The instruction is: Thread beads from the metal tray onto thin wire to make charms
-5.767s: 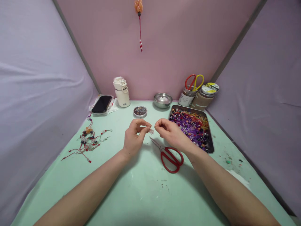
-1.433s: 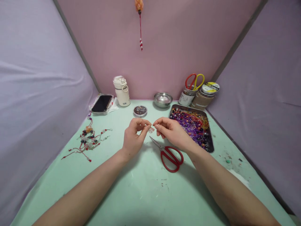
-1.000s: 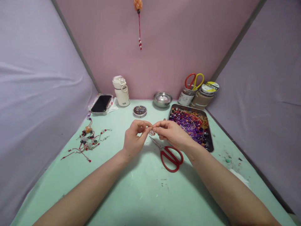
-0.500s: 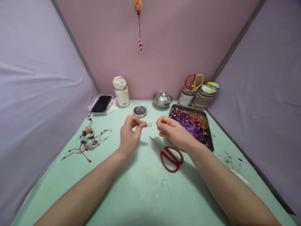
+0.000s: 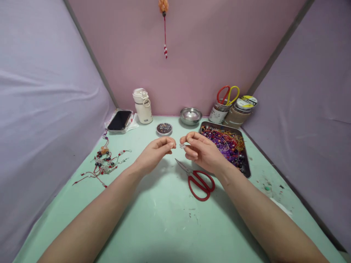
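Observation:
My left hand is closed in a pinch, thumb against forefinger. Whatever lies between those fingertips is hidden or too small to name. Facing it across a small gap, my right hand pinches a small cluster of clear beads between thumb and forefinger, its other fingers curled below. Both hands are raised over the green tabletop. Under my right hand lie scissors with red handles, their blades slightly parted and pointing away to the left.
A metal tray of purple and dark beads and threads stands on the right. Behind are a steel bowl, a round case, a white bottle, a phone and jars. Strung bead ornaments lie left.
The clear bead cluster was at my left fingertips and is now at my right ones. My left hand has turned flatter; my right fingers have spread slightly around the cluster.

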Tool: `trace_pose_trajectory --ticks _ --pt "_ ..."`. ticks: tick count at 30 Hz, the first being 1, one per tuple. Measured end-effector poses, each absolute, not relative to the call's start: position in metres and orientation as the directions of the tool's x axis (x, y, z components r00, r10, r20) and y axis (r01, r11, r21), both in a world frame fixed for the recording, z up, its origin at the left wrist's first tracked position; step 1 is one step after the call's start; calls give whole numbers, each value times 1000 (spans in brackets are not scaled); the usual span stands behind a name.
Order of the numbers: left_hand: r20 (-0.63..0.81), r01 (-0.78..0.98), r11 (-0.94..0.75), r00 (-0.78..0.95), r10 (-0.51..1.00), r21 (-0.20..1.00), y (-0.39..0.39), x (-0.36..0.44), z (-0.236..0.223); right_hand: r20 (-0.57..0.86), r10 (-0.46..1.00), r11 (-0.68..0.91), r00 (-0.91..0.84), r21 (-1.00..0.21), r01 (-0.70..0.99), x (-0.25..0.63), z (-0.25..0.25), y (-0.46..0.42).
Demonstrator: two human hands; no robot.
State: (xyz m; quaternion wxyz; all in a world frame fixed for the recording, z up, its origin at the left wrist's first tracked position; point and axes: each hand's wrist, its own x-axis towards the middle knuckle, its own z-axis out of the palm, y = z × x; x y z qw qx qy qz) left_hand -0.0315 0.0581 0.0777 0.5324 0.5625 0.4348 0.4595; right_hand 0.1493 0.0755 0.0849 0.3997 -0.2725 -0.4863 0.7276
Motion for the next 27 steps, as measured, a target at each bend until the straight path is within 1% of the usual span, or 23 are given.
trace_pose_trajectory --ticks 2,4,7,9,12,14,18,21,24,25,27 --pt "43 -178 -5 208 977 984 56 -27 78 -44 835 -256 -549 -914 -316 150 85 75" --pt "34 -302 32 211 977 953 54 -22 77 -62 822 -297 -565 -895 -333 150 84 75" --pt "27 -421 67 214 976 905 51 -16 74 -69 813 -342 -578 -860 -379 148 84 74" --pt "17 -449 79 206 978 890 50 -14 73 -79 817 -359 -572 -846 -395 147 84 74" --pt "3 -405 87 218 976 910 50 -15 73 -109 818 -362 -565 -860 -359 147 85 73" --pt "-17 -344 115 277 961 932 52 -19 74 -143 801 -366 -581 -886 -286 148 84 72" --pt "-164 -145 256 458 874 956 56 -32 77 -241 744 -388 -623 -915 -109 147 76 69" --pt "-249 -64 330 525 814 942 59 -40 78 -293 700 -412 -651 -911 -33 143 69 68" --pt "-278 -69 373 546 790 925 63 -44 75 -306 693 -431 -653 -902 -34 142 67 69" --pt "-277 -94 378 522 806 921 65 -45 72 -301 707 -435 -639 -898 -58 142 67 71" --pt "-271 -187 370 409 872 910 69 -46 66 -286 757 -437 -588 -890 -129 144 69 75"
